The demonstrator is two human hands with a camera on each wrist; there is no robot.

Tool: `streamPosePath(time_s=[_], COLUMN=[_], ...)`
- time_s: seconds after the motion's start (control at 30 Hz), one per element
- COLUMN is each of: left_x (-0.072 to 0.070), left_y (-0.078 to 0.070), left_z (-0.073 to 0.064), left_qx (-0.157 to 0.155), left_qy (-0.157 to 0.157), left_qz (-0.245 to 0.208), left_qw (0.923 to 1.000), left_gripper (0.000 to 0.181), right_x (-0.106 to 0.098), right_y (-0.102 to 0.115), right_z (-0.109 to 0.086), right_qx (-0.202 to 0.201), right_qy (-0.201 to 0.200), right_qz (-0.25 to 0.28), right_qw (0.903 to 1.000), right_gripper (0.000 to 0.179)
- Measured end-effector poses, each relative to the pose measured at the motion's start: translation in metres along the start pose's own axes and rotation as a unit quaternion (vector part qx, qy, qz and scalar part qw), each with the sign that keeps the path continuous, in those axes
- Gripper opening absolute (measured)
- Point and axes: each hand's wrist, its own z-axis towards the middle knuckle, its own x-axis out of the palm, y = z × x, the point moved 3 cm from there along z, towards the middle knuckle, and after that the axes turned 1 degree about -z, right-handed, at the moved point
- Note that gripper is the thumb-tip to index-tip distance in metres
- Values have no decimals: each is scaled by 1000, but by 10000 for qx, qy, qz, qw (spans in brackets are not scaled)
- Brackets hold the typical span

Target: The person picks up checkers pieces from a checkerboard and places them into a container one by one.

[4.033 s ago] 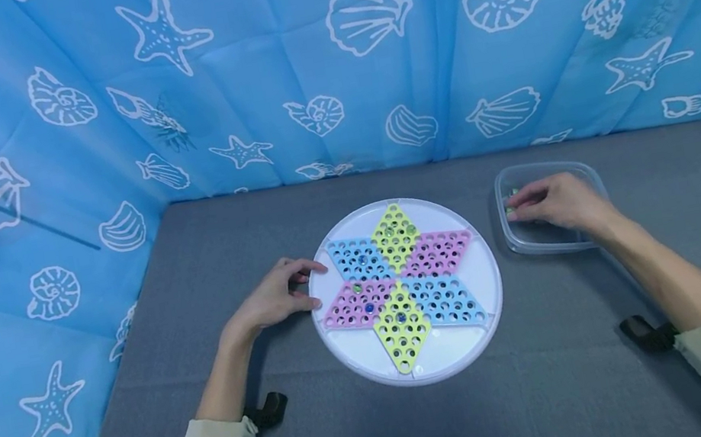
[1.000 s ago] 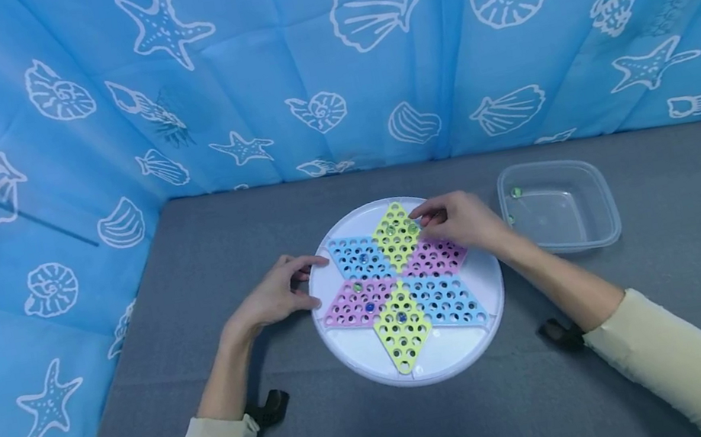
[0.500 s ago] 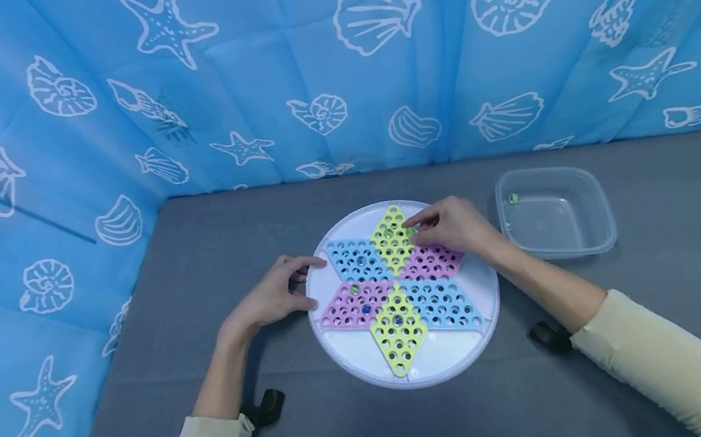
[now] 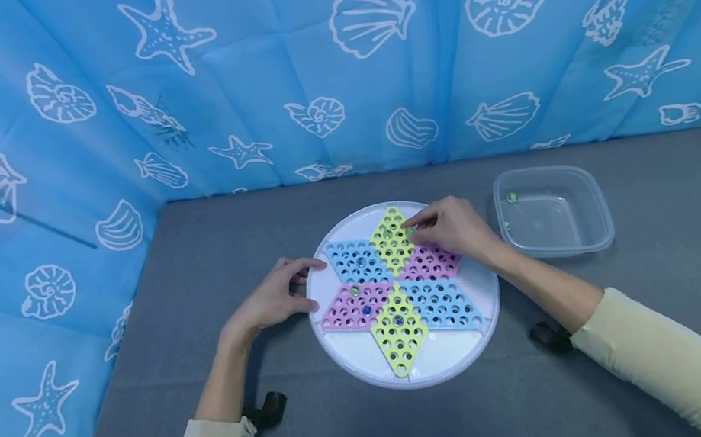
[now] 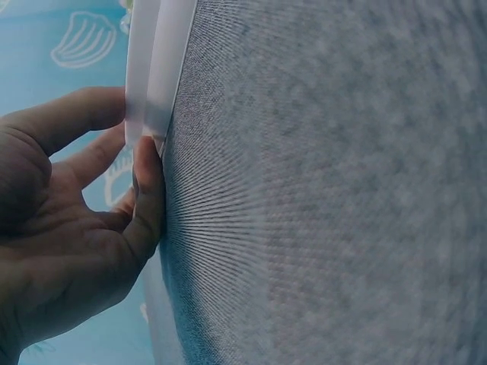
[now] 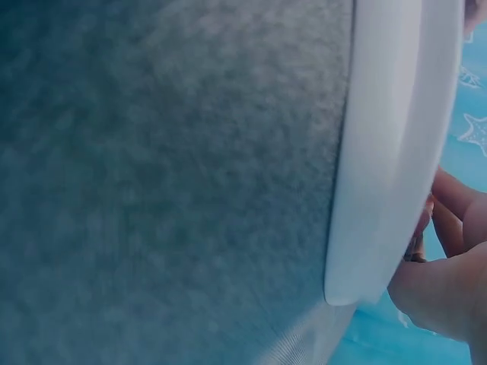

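Observation:
A round white Chinese checkers board (image 4: 462, 343) with a six-pointed star in yellow, pink and blue lies on the table. At its left edge my left hand (image 4: 275, 291) grips the rim; in the left wrist view, fingers bend against the white rim (image 5: 152, 68). Over the far yellow point, my right hand (image 4: 452, 227) pinches a green marble (image 4: 411, 231) between thumb and fingertips, right at the holes. Other marbles sit in the board: a green marble (image 4: 355, 290) and a blue marble (image 4: 367, 310) on pink, plus a dark blue marble (image 4: 398, 320) on the near yellow point.
Right of the board stands a clear plastic container (image 4: 602, 207) with a green marble (image 4: 512, 198) inside. A grey cloth covers the table (image 4: 221, 232). Behind and to the left hangs a blue curtain (image 4: 267, 54) printed with shells and starfish.
My right hand has moved left from the container to the board's far yellow point with a green marble, and has stayed there this last half second. My left hand keeps its place at the rim.

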Motion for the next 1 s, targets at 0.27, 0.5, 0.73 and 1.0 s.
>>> streamPosePath(time_s=[0.27,0.5,0.73,1.0], left_x=[-1,-1,1,2], left_y=[1,2,0,0], left_z=[0,0,0,1], left_qx=[-135,-179,-99,-189], left_qy=[-58,-45,-33,-79], left_qz=[-50,-7,23,55], left_qw=[9999,9998,9999,9998], left_gripper=[63,63,63,65], right_x=[-14,-22,-36,-63], right_y=[7,11,10,1], right_z=[-7,-15,-28,-39], right_qx=[-368,-510,-526,-248], right_qy=[-206,-258,-332,-685], right_qz=[144,172,243,73], right_qw=[9990,9982,9978,9973], right_gripper=[24,23,24,25])
